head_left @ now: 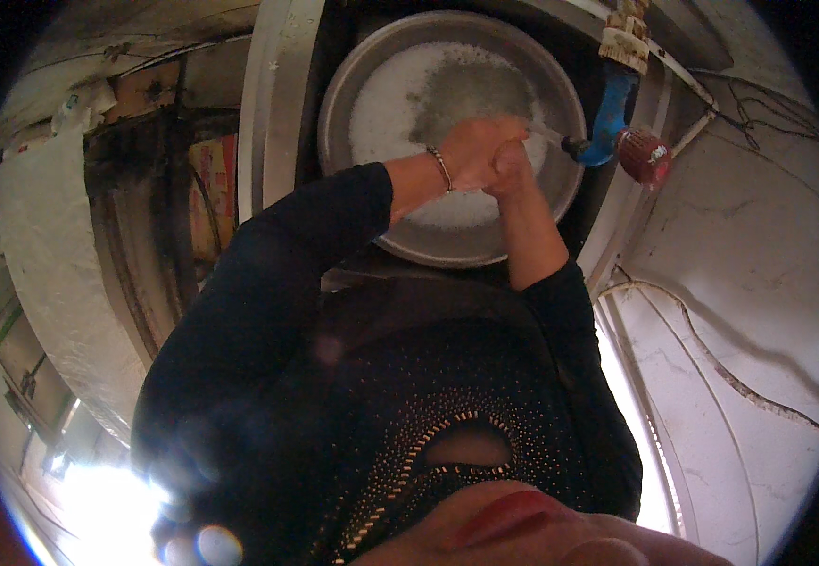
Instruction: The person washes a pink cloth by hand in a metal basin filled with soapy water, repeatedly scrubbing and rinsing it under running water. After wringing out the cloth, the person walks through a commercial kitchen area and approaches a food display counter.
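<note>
Nearest the camera is the person's dark top (409, 415), studded with small pale dots and split by a zip line, filling the lower middle of the view; both black sleeves rise from it toward the centre. The left hand (471, 151), with a thin bracelet (440, 168) at the wrist, and the right hand (513, 156) meet pressed together over a round metal basin (353, 85) — fingers closed against one another, though whether anything is gripped between them cannot be told. The basin sits in a dark recess at the top centre and holds white foam (390, 94) around a patch of greyish water (475, 90); its near rim passes just under the right forearm. Just right of the hands, a blue tap (609, 118) with a red knob (643, 156) hangs from a pipe wrapped in pale tape (626, 38), close to the basin's right rim. A pale curved ledge (273, 104) borders the recess on the left; beyond it, a yellow and red printed panel (213, 189) stands upright beside dark, grimy boards. Farther left a white rough-textured slab (46, 274) curves down the edge of the view. To the right lies a cracked whitish wall (739, 283) with thin cables (758, 104) trailing across its top. Open room is slight — the basin nearly fills its recess, with only narrow dark gaps about the rim.
</note>
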`<state>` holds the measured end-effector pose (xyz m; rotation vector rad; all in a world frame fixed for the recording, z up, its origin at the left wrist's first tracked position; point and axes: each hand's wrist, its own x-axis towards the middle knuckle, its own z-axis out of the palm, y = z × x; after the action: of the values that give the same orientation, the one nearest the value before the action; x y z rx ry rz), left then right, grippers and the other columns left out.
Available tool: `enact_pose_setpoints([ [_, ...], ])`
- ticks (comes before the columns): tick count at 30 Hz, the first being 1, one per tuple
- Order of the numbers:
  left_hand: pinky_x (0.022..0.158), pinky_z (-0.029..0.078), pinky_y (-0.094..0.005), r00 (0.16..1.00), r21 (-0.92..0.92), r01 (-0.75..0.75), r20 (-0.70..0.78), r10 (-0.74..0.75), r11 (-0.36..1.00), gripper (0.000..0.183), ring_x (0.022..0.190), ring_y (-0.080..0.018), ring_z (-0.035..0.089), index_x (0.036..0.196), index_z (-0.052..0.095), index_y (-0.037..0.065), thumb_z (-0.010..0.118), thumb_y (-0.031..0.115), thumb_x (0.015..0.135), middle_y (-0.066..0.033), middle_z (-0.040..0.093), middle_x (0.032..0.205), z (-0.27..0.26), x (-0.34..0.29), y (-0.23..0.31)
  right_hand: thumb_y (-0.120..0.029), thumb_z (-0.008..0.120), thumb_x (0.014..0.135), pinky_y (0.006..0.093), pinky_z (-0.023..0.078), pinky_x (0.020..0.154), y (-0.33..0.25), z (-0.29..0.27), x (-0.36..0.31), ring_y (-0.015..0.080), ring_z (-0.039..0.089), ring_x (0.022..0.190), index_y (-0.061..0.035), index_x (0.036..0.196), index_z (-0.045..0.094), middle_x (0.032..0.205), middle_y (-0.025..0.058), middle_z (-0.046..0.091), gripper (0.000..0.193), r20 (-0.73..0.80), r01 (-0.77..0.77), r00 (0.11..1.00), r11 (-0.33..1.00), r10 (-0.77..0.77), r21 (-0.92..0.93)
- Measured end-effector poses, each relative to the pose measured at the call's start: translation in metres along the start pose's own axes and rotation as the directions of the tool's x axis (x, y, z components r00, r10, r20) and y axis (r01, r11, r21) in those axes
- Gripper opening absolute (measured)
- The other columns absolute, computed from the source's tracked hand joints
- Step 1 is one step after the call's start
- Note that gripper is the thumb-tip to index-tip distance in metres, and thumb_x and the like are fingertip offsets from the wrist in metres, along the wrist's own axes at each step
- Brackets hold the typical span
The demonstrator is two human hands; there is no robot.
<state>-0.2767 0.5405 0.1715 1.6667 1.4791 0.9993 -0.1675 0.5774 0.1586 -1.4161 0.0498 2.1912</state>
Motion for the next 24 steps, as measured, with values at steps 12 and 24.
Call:
enact_pose_setpoints([
  [12, 0.084, 0.053, -0.0484, 0.760, -0.947, 0.300, 0.308, -0.572, -0.111, 0.040, 0.097, -0.0296, 0.065, 0.107, 0.060, 0.008, 0.049, 0.045, 0.097, -0.0129, 0.067, 0.106, 0.000, 0.047, -0.026, -0.023, 0.054, 0.095, 0.0381, 0.048, 0.087, -0.014, -0.031, -0.008, 0.0225, 0.060, 0.102, -0.0061, 0.113, 0.057, 0.111, 0.0070, 0.062, 0.025, 0.399, 0.798, 0.508, 0.243, -0.764, -0.551],
  [24, 0.085, 0.052, -0.0392, 0.811, -0.969, 0.234, 0.242, -0.532, -0.085, 0.031, 0.096, -0.0236, 0.063, 0.104, 0.061, 0.005, 0.053, 0.033, 0.095, -0.0111, 0.064, 0.107, 0.004, 0.048, -0.023, -0.054, 0.052, 0.093, 0.0524, 0.047, 0.096, -0.026, 0.003, -0.034, 0.0327, 0.053, 0.118, -0.0115, 0.135, 0.044, 0.135, 0.0123, 0.049, 0.061, 0.326, 0.184, 0.924, 0.980, -0.200, 0.080],
])
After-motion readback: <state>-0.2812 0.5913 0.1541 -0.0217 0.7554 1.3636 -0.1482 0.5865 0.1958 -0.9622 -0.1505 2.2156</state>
